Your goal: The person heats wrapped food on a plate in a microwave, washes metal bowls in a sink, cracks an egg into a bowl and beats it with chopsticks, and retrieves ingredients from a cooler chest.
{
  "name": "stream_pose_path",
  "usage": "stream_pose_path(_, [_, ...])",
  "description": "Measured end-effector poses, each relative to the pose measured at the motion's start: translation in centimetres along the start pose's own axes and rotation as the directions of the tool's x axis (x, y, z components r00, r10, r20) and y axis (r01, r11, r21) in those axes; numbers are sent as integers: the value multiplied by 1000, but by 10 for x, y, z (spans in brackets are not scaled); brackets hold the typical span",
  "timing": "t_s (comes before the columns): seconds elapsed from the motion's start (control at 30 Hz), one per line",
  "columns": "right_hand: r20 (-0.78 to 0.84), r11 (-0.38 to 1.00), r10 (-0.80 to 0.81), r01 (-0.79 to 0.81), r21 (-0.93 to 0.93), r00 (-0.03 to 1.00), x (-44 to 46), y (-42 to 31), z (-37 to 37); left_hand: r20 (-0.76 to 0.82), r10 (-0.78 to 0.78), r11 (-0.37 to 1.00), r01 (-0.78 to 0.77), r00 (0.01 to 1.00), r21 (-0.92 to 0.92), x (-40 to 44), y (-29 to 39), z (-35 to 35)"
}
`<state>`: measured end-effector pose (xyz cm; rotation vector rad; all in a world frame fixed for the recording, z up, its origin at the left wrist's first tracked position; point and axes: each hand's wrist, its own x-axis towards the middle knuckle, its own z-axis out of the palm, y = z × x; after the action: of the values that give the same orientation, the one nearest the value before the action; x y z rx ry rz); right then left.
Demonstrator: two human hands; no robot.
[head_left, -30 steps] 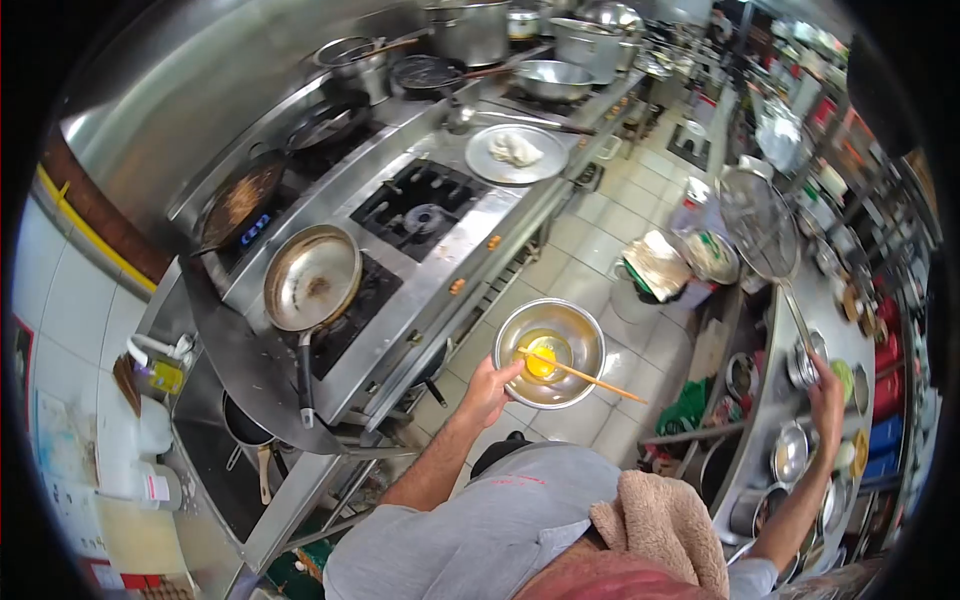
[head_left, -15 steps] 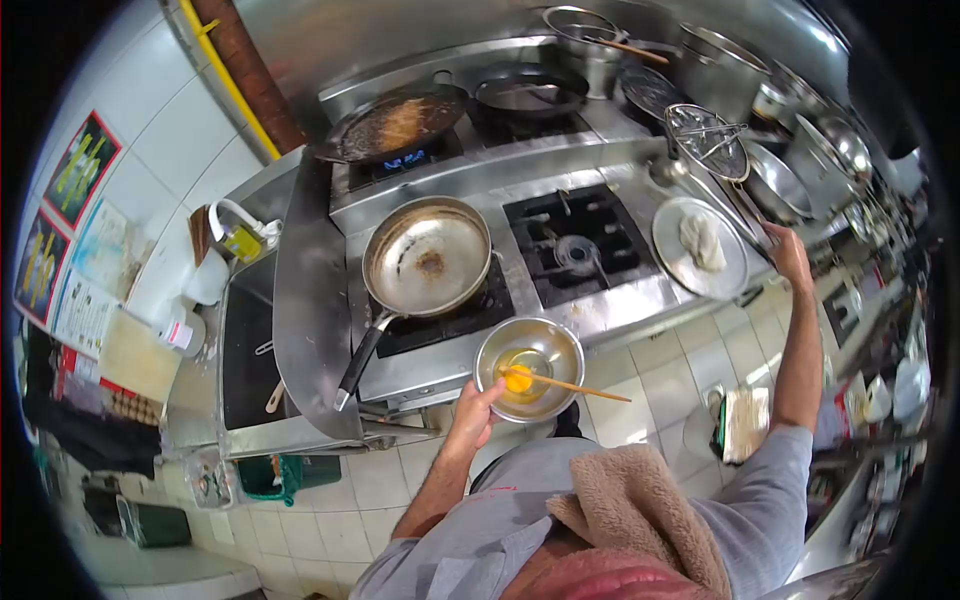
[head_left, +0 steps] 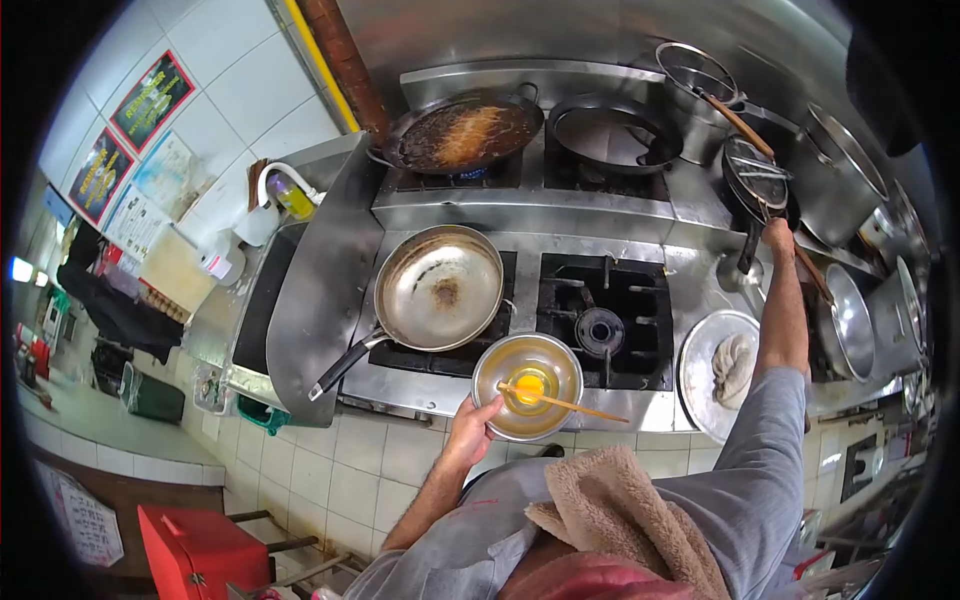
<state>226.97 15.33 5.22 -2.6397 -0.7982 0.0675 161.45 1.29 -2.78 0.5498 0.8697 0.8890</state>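
My left hand grips the rim of a steel bowl, its thumb over the edge. A yellow egg yolk lies in the bowl, with wooden chopsticks resting across it. At the right back, my right hand is closed on the handle of a wire strainer, which is over a dark pan. Left of the bowl, a steel frying pan sits on a front burner. A round metal plate with a cloth on it lies beneath my right forearm.
A dark wok with brown residue sits over a blue flame at the back, beside a black pan. An open front burner lies right of the frying pan. Pots and a steel basin crowd the far right.
The view has turned toward the stove. My right hand has carried the strainer from the right-hand counter across to the back of the stove. My left hand still holds the bowl.
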Motion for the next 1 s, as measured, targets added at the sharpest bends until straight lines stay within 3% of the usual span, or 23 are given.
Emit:
stream_pose_path(0.2, [29,1000,12,-11,-30,999,23,6,33,-1,-16,1000,16,1000,9,19,-6,16])
stream_pose_path(0.33, [102,934,-240,259,-246,965,39,32,48,-38,-15,1000,15,999,8,30,-2,30])
stream_pose_path(0.4, [-97,942,-254,224,-250,962,-73,-22,-13,-10,23,995,-22,1000,102,46,-10,20])
stream_pose_path(0.43, [-263,917,-395,360,-175,880,-109,-36,-20,9,8,997,-9,1000,78,46,-5,28])
stream_pose_path(0.47, [-337,765,-626,637,-92,703,-118,-29,-7,31,2,999,-4,1000,53,46,2,39])
stream_pose_path(0.5, [-222,649,-697,732,210,682,-168,-40,-10,32,0,998,-2,999,58,48,3,43])
stream_pose_path(0.53, [-58,597,-713,649,471,698,-223,-48,-7,38,3,998,-6,999,66,53,4,46])
stream_pose_path(0.57, [120,635,-712,563,529,692,-290,-60,-12,79,0,996,-7,997,94,58,3,46])
stream_pose_path(0.6, [-53,381,-876,756,532,479,-339,-63,-6,96,-26,994,16,995,104,61,1,45])
stream_pose_path(0.63, [68,390,-912,808,441,404,-373,-62,0,122,-21,994,8,992,109,65,-1,45])
stream_pose_path(0.7, [471,717,-687,617,323,553,-430,-62,2,160,-46,990,24,986,139,69,-3,45])
stream_pose_path(0.73, [517,780,-601,588,214,609,-446,-63,9,190,-81,986,51,978,158,67,-3,44])
stream_pose_path(0.8, [337,708,-700,675,207,630,-464,-45,27,219,-151,970,102,964,220,65,-3,42])
stream_pose_path(0.87, [221,784,-609,620,21,762,-486,-34,19,283,-186,957,109,941,268,69,-14,29])
stream_pose_path(0.9, [240,867,-460,490,-85,855,-502,-37,4,347,-163,960,68,923,272,73,-22,19])
stream_pose_path(1.0, [361,893,-349,424,-152,865,-560,-10,18,455,-193,934,21,869,358,67,-35,10])
